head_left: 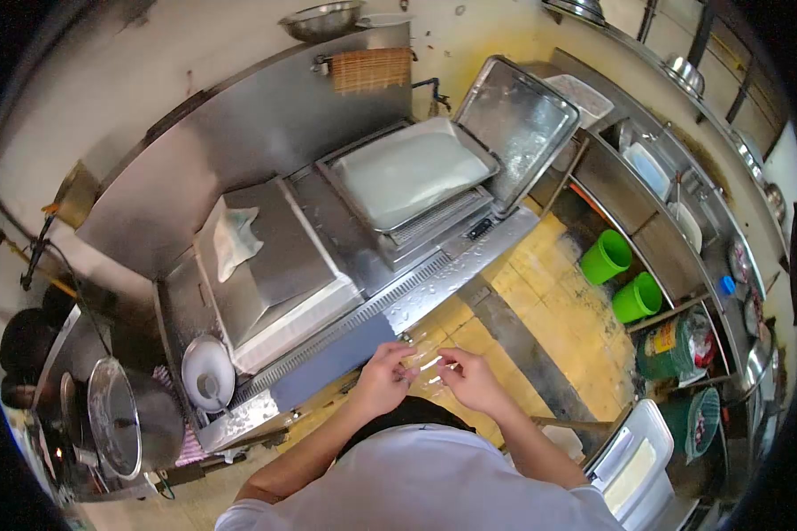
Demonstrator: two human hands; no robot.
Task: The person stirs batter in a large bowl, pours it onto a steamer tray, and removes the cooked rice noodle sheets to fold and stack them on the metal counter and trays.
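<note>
Both hands are raised close together in front of my body, near the front edge of the steel counter (443, 296). A clear, see-through item (428, 361) spans the gap between them, too transparent to make out fully. My left hand (386, 379) pinches its left side with curled fingers. Its right side is between the fingers and thumb of my right hand (469, 379). Beyond them on the counter lie a steel lid (283, 239) with a crumpled white cloth (236, 242) on it, and a tray covered in a pale sheet (412, 168).
A white plate (209, 373) with a ladle sits at the counter's left end, beside a large pot (137, 420). An upright metal tray (522, 119) leans at the back. Green buckets (606, 257) stand under the sink counter at right. White containers (633, 460) are at lower right.
</note>
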